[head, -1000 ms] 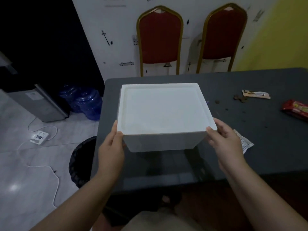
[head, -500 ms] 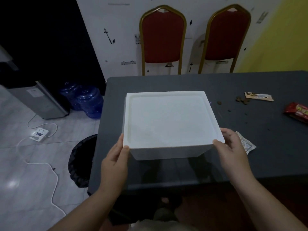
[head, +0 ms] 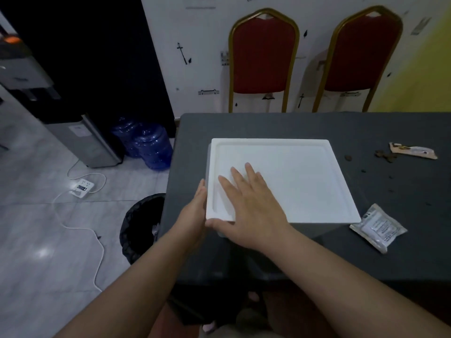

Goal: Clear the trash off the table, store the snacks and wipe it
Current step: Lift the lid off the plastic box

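The foam box (head: 288, 181), white with its lid on, sits on the dark table (head: 280, 123) toward the left edge, close to the near side. The left hand (head: 195, 211) presses flat against the box's left wall at the near-left corner, fingers straight rather than curled, apparently to steady it. The right hand (head: 253, 203) lies across the lid, fingers spread on top and thumb hooked under the near rim, which looks like a grip for prising the lid up so snacks can go inside. A silvery sachet (head: 378, 226) lies just beside the box's near-right corner; its small print is too blurred to read. Near the far right edge a torn wrapper (head: 412, 151) rests among brown crumbs (head: 385, 156), its writing equally illegible. A black bin (head: 141, 225) stands on the floor just off the table's left edge, handy for the trash.
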{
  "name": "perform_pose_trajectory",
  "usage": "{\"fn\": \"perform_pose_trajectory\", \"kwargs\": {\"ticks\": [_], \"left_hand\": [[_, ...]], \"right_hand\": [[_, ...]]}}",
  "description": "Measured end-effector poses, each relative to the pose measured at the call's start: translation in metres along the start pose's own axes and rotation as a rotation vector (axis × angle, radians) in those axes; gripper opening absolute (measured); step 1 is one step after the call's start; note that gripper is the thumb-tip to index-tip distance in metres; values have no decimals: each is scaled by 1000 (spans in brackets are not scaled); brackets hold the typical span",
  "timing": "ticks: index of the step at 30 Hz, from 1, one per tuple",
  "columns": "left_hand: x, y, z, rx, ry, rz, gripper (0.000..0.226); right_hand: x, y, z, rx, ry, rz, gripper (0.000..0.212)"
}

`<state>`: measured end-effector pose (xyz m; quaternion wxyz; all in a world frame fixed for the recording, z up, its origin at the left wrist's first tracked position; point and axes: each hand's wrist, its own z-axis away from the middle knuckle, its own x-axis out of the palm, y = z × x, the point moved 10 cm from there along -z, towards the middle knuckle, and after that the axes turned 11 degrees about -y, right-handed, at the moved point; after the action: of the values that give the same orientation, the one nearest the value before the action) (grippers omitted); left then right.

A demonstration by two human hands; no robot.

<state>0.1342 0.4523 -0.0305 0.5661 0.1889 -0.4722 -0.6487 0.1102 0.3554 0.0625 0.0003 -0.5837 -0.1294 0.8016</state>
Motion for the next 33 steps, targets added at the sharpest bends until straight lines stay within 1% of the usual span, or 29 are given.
{"fn": "perform_pose_trajectory", "kwargs": {"ticks": [2, 4, 6, 9, 12, 17, 20, 22, 27, 30, 32, 33], "left_hand": [[0, -2, 1, -36, -2, -30, 47], [-2, -4, 0, -56, 9, -63, 45], [0, 3, 0, -23, 2, -114, 39], [6, 19, 1, 72, -47, -294, 21], [11, 27, 2, 111, -88, -309, 23], [6, 20, -11, 99, -115, -361, 32], [1, 13, -17, 76, -102, -336, 40], [1, 16, -15, 85, -90, -314, 39], [4, 21, -11, 104, -102, -355, 36], [5, 24, -7, 133, -106, -393, 37], [6, 26, -3, 141, -112, -411, 39], [7, 28, -2, 144, -113, -424, 39]], "right_hand": [[10, 0, -4, -5, -66, 71, 95], [14, -1, -5, -16, -99, 133, 91], [17, -4, -5, -28, -122, 198, 86], [22, -8, -6, -27, -168, 223, 83], [24, -8, -6, 0, -218, 208, 82], [25, -9, -5, 43, -284, 189, 76], [25, -9, -6, 75, -299, 215, 76], [25, -9, -7, 89, -300, 226, 76], [18, -10, -1, 100, -278, 196, 73], [5, -12, 4, 117, -217, 202, 68], [-13, -21, 8, 66, -21, 225, 64], [-17, -24, 10, 37, 63, 235, 58]]}}
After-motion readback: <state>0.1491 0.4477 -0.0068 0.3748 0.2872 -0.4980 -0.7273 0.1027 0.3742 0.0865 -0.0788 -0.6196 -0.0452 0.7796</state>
